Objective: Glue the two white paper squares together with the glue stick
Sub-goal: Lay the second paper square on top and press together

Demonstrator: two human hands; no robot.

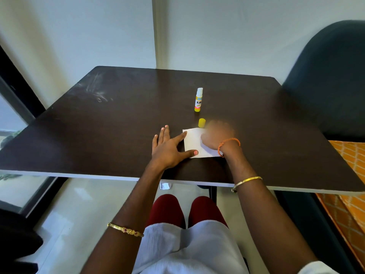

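A white paper square [194,142] is seen lying flat on the dark brown table [118,125], near the front edge and slightly right of centre. Only one white sheet can be made out; whether a second lies directly under it cannot be told.

The left hand [167,149] is laid palm-down on the table just left of the paper, its fingers spread apart. The index fingertip is placed on the paper's far left corner and the thumb tip on the near left edge, so the sheet is pinned along its left side; the other three fingers rest on bare wood beyond the paper, pointing away from the person.

The right hand [216,135] is set over the right part of the paper — it is smeared by motion blur, so whether its fingers are spread or together cannot be told. Its heel and wrist, ringed by an orange thread bracelet [229,144], are seen over the paper's near right corner.

The yellow cap [201,123] is found lying on the table just beyond the paper's far edge, beside the blurred fingers. Farther back the glue stick [198,99] is stood upright, uncapped, well apart from both hands — untouched by either.
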